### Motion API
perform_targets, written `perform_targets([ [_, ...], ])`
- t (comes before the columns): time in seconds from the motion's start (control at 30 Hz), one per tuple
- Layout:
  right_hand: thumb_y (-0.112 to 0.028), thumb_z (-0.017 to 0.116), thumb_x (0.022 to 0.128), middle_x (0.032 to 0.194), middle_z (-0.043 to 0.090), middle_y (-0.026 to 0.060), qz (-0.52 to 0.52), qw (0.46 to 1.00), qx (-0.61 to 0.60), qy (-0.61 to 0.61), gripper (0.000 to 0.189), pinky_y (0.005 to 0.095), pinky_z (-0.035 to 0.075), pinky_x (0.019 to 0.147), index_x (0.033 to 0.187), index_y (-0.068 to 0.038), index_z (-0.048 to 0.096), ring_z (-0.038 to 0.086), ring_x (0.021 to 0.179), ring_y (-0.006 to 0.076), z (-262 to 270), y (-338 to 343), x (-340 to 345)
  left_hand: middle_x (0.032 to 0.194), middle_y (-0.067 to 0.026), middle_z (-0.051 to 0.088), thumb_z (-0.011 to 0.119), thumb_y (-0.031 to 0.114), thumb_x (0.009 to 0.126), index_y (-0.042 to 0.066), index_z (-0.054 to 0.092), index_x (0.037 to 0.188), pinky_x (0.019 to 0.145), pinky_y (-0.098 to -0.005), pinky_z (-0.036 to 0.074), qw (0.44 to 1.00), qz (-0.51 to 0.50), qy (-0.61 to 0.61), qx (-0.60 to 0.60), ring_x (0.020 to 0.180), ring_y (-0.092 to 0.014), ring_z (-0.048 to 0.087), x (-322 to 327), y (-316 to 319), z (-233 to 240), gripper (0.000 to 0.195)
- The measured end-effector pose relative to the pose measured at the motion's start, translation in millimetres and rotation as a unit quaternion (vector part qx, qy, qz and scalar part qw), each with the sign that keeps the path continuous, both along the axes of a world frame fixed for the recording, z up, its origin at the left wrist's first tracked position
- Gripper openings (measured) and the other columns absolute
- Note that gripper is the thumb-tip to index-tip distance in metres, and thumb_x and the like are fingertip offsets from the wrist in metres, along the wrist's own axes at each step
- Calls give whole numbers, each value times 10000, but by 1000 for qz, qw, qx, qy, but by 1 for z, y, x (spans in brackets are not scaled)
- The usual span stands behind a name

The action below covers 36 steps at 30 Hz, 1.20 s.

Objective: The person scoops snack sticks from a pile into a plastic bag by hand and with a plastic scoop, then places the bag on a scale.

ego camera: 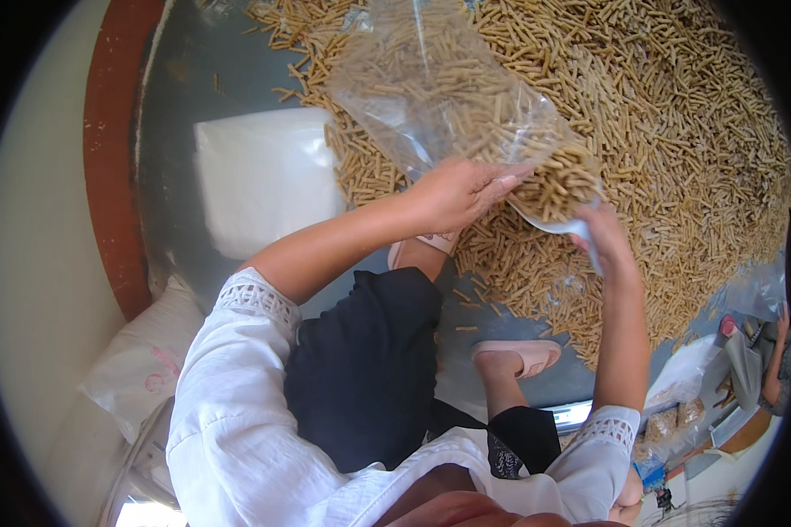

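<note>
My left hand (468, 191) grips the rim of a clear plastic bag (428, 85), which stretches away from me over the pile. In my right hand (600, 230) is a pale scoop (554, 227), slightly blurred, loaded with short tan sticks (557, 181). The scoop's far end is at the bag's mouth, and some sticks show through the film there. Beneath and beyond both hands spreads a large heap of the same short tan sticks (666, 132), which look like a dry snack or pellets; which cannot be told.
A stack of clear plastic bags (270, 178) lies on the grey floor, left of the heap. A white sack (145, 362) leans by the wall. My slippered feet stand at the heap's edge. At the lower right are filled clear bags (666, 425) and another person's arm (774, 362).
</note>
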State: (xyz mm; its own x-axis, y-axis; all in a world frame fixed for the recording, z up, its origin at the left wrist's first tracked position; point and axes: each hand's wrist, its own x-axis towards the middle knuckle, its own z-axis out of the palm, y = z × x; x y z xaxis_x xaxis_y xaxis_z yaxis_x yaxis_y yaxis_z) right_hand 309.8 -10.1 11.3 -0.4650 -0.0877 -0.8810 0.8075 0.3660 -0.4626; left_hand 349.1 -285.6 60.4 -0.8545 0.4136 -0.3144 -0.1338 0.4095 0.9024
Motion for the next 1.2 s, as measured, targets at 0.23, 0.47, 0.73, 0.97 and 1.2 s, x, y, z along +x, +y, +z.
perform_targets([
  [0.23,-146,441,884,732,583,97,281,926,171,185,282,256,424,382,1066,60,508,532,460,134,102,-5,-29,624,-116,548,345,296,1004,131,317,1442,656,-351,483,979,81,-74,174,575,-243,556,1,41,13,468],
  [0.47,-115,410,899,807,620,158,269,933,85,222,252,297,484,439,1076,42,498,606,536,175,109,-92,-46,585,-17,513,340,260,1015,107,291,1457,527,-248,449,970,196,57,130,509,-84,505,-12,3,17,470],
  [0.73,-82,489,862,679,651,151,459,606,426,491,257,441,519,506,1101,9,468,665,626,344,104,-142,-47,905,-99,500,430,415,942,79,453,1350,634,-303,369,891,398,178,128,738,-186,461,-25,-58,22,529],
  [0.97,-183,407,897,839,640,237,260,775,410,404,411,463,472,746,1308,-167,421,613,795,424,158,-20,-9,721,-8,538,455,225,985,44,522,1276,519,-201,423,882,449,138,28,579,-79,531,-32,-77,26,349],
  [1.2,-117,399,850,636,572,198,39,839,531,110,405,381,442,401,1223,31,455,565,440,237,149,286,234,1244,-98,457,640,19,842,35,455,1283,826,-302,442,804,346,481,-50,1058,-183,486,-30,-20,31,479],
])
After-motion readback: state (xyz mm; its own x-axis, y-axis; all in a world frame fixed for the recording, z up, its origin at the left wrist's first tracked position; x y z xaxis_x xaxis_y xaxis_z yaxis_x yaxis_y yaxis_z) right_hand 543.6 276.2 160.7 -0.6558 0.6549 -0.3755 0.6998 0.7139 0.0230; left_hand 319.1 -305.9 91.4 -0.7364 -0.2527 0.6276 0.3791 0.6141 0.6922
